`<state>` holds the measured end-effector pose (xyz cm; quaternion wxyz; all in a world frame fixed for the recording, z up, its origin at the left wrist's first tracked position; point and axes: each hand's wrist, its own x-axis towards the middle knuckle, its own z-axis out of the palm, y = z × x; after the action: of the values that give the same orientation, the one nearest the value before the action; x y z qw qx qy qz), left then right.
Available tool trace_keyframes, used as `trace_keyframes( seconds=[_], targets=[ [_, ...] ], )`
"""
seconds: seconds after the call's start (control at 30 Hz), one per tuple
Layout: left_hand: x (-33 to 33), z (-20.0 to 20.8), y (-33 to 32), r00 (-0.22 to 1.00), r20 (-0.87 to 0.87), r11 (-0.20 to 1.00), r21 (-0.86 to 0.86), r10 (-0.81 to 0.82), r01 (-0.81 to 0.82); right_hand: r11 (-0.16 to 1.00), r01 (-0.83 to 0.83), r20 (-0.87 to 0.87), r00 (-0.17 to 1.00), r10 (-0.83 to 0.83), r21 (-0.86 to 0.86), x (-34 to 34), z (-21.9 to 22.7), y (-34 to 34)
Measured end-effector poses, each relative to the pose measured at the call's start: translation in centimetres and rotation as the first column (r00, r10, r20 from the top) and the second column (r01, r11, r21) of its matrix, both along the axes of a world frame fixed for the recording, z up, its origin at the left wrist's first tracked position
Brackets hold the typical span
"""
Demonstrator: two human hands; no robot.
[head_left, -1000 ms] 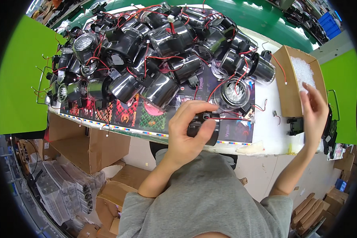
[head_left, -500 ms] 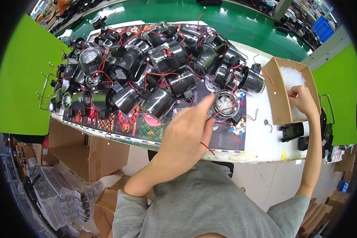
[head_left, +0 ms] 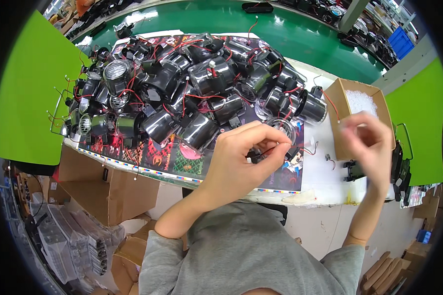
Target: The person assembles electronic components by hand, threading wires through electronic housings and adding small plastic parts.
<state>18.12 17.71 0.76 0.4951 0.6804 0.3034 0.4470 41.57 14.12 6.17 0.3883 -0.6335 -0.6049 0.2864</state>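
Note:
My left hand (head_left: 246, 152) is over the near middle of the table, thumb and forefinger pinched together on a thin wire, most of it hidden by the fingers. Just beyond it lies a round clear-fronted black housing (head_left: 286, 127). My right hand (head_left: 369, 145) is smeared by motion in front of the cardboard box (head_left: 335, 123); whether its fingers hold anything cannot be made out. Inside that box lies a heap of small clear-white pieces (head_left: 362, 101). A large pile of glossy black cylinders (head_left: 197, 130) with red wires covers the left and middle of the table.
A printed sheet (head_left: 182, 164) lies under the pile on the white table (head_left: 325, 187). Near the box are a small connector with a wire (head_left: 330, 160) and black parts (head_left: 401, 172). Green panels (head_left: 29, 98) stand on both sides. An open carton (head_left: 98, 189) sits below left.
My right hand has come out of the box toward me and to the left. The left hand's forefinger, stretched out before, has curled in to meet the thumb.

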Motion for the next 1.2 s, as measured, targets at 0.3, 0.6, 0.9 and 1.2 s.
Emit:
trace_keyframes(
  seconds=[0.3, 0.6, 0.9, 1.2],
  targets=[
    [0.7, 0.1, -0.3, 0.987, 0.081, 0.973, 0.175, 0.139, -0.151, 0.923, -0.286, -0.064, 0.948, 0.312, 0.257, -3.8, -1.0, 0.6],
    [1.5, -0.1, -0.1, 0.969, -0.064, 0.86, 0.478, 0.237, -0.178, 0.883, -0.293, 0.045, 0.953, 0.298, 0.367, -5.2, -0.1, 0.3],
    [1.7, -0.2, -0.3, 0.882, -0.247, 0.734, 0.663, 0.4, -0.147, 0.88, -0.344, 0.24, 0.931, 0.275, 0.327, -5.4, 0.9, -0.2],
    [1.6, 0.0, 0.1, 0.9, -0.242, 0.766, 0.628, 0.364, -0.141, 0.867, -0.438, 0.406, 0.856, 0.32, 0.239, -5.2, 1.3, -0.1]
  ],
)
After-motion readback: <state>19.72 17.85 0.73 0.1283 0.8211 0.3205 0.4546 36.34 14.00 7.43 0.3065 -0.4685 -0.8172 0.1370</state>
